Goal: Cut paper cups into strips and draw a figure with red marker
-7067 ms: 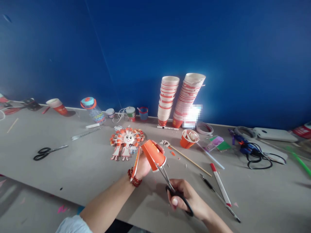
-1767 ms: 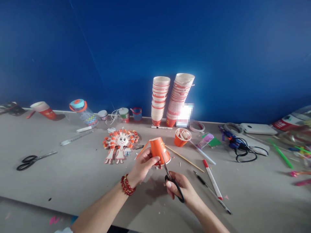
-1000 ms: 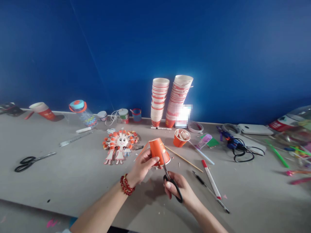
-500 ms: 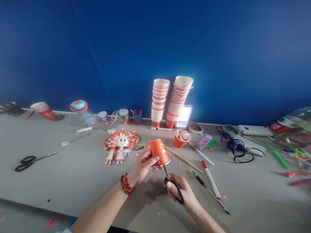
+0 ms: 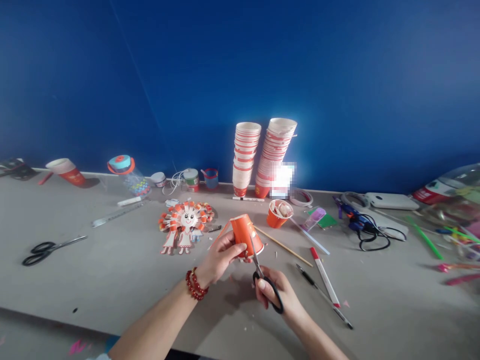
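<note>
An orange paper cup (image 5: 244, 232) is gripped by my left hand (image 5: 222, 257), its wide rim tilted down toward the right. My right hand (image 5: 276, 290) has its fingers in the black handles of a pair of scissors (image 5: 258, 267). The scissor blades lie against the cup's side near the rim; whether they are cutting into it cannot be made out. Left of the cup lies a paper doll figure (image 5: 186, 227) with a smiling face and orange-tipped strips around its head. Behind the cup a small orange cup (image 5: 278, 215) holds paper scraps.
Two tall stacks of paper cups (image 5: 245, 160) stand against the blue wall. To the right lie a wooden stick (image 5: 287, 247), a red-capped marker (image 5: 325, 277), a pen (image 5: 322, 295) and a blue glue gun (image 5: 356, 220). Another pair of scissors (image 5: 52, 247) lies at left.
Hands, cup and scissors keep nearly the same places. The cup has shifted very slightly against the blades; the whole view has moved a little.
</note>
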Available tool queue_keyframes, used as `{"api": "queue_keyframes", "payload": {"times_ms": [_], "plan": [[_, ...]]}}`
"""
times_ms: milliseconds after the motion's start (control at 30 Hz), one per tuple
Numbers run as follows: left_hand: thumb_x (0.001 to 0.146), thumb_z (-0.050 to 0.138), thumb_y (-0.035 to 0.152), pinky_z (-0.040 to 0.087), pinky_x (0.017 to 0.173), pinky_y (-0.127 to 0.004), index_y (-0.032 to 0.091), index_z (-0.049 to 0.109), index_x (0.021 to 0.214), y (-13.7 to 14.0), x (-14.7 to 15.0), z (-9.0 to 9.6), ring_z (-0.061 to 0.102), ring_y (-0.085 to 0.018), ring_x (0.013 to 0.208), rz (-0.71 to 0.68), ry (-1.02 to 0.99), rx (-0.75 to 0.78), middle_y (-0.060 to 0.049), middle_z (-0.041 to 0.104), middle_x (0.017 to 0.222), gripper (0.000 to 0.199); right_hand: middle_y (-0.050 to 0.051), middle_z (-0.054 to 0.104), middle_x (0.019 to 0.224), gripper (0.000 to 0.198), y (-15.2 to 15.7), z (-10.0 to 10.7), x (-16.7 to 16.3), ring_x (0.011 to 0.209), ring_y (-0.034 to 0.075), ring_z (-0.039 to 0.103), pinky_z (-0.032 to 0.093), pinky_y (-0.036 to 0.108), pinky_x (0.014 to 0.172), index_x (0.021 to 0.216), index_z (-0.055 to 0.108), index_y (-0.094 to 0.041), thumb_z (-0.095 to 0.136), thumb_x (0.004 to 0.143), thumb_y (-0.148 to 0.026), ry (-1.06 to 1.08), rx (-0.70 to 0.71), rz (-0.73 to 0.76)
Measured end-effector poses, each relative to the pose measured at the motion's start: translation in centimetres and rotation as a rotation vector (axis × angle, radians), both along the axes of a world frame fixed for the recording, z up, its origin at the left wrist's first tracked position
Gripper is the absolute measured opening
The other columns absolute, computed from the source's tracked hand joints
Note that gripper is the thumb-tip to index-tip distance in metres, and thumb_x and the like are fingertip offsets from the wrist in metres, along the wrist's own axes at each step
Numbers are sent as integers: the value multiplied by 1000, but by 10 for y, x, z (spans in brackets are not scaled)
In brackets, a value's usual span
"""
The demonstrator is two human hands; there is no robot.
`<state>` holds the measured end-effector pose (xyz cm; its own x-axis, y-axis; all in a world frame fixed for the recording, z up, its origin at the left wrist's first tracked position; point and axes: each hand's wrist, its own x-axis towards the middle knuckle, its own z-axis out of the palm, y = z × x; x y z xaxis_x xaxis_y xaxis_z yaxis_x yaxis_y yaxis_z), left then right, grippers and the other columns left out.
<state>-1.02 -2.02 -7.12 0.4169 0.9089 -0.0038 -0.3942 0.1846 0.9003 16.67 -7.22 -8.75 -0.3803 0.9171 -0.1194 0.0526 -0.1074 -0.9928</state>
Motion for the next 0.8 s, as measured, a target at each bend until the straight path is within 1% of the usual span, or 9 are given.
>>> {"api": "queue_keyframes", "payload": {"times_ms": [100, 233, 400, 567, 800], "plan": [[85, 67, 33, 54, 74, -32, 17, 65, 113, -1, 0, 2, 66, -20, 88, 8, -8, -6, -10, 70, 105, 32, -5, 46, 45, 62, -2, -4, -1, 39, 8, 35, 27, 22, 42, 66, 47, -20, 56, 70, -81, -19, -44, -37], [86, 66, 32, 54, 74, -31, 18, 64, 115, -1, 0, 4, 66, -20, 88, 3, -16, -11, -10, 69, 108, 33, -6, 43, 46, 61, -3, -8, -2, 41, 8, 33, 24, 22, 43, 64, 45, -20, 59, 70, -79, -36, -46, -65], [84, 68, 32, 54, 74, -31, 17, 65, 113, 0, 0, 5, 66, -19, 86, 10, -13, -26, -10, 70, 104, 33, -6, 46, 43, 60, -2, -9, -3, 36, 8, 35, 24, 22, 41, 65, 45, -21, 60, 69, -78, -41, -78, -48], [85, 67, 32, 54, 74, -32, 17, 65, 113, 0, -1, 4, 66, -19, 86, 11, -6, -17, -10, 70, 103, 32, -2, 51, 39, 60, -1, -7, -1, 36, 10, 41, 26, 22, 41, 63, 47, -20, 56, 71, -79, -56, -32, -9], [85, 67, 31, 54, 74, -31, 17, 65, 115, 0, -2, 3, 65, -19, 85, 17, 14, -9, -10, 69, 106, 33, -4, 49, 37, 61, -2, -10, 0, 32, 8, 36, 22, 22, 40, 61, 44, -22, 57, 70, -80, -99, -46, -34]]}}
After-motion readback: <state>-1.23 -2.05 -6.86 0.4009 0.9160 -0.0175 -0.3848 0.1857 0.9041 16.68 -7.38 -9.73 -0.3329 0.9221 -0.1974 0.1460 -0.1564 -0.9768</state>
